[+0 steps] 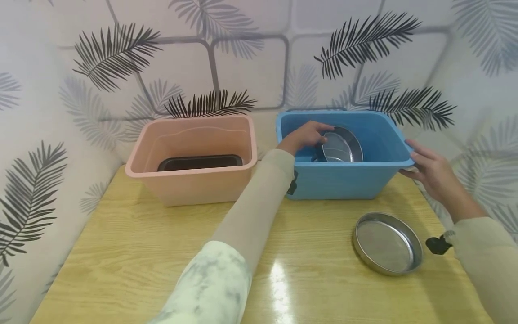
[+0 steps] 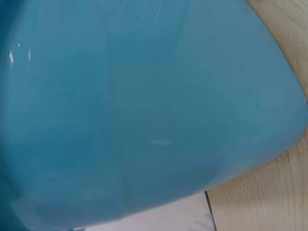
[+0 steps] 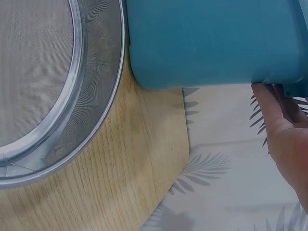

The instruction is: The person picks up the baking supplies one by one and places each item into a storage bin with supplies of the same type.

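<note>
Inside the blue bin a round steel sieve leans at a tilt. My left hand reaches over the bin's front rim and pinches the sieve's upper left edge, with the index finger stretched along it. At the bin's right end, my right hand grips the rim, its fingers at the lip and the thumb below. The right wrist view shows those fingers up under the rim's end. Only the bin's outer wall fills the left wrist view, where the left hand is hidden.
A second round sieve with a fine mesh lies on the wooden table, near the right forearm. To the left stands a peach bin with a dark tray in it. The patterned wall rises behind both bins.
</note>
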`<state>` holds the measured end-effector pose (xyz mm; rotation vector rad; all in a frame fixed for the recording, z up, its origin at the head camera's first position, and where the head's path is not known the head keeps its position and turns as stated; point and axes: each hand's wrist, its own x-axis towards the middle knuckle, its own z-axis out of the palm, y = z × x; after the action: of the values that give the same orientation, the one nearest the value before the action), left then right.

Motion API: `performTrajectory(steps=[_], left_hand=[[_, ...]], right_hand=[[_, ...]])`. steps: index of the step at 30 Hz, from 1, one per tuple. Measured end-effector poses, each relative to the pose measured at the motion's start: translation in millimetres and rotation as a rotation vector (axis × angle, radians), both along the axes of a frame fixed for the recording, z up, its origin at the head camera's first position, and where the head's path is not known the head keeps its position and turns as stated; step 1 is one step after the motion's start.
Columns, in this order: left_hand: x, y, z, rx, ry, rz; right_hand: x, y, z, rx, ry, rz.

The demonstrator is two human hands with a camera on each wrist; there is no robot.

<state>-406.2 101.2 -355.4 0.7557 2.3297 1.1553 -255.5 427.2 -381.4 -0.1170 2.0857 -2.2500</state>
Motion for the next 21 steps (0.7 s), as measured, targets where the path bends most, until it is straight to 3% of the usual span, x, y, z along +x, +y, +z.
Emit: performTrajectory(steps=[4, 8, 12, 17, 21], left_hand=[[-0.2, 0.1, -1.7, -0.134, 0.096, -0.036], [0.1, -0.4, -1.4, -0.17, 0.127, -0.055], [-1.0, -2.2, -0.6, -0.177, 0.17, -0.026], [-0.1, -4.9, 3.5, -0.081, 0.192, 0.015], [5.7, -6.7, 11.3, 0.07, 0.097, 0.027]], right_hand=[[0.0, -0.6, -1.0, 0.008, -0.005, -0.002], [-0.5, 0.4, 0.7, 0.025, -0.006, -0.005], [-1.9, -0.1, 1.8, 0.008, -0.006, -0.004], [-2.4, -1.2, 0.0, -0.031, 0.011, -0.003], [-2.3, 0.3, -0.5, -0.057, 0.018, 0.005]])
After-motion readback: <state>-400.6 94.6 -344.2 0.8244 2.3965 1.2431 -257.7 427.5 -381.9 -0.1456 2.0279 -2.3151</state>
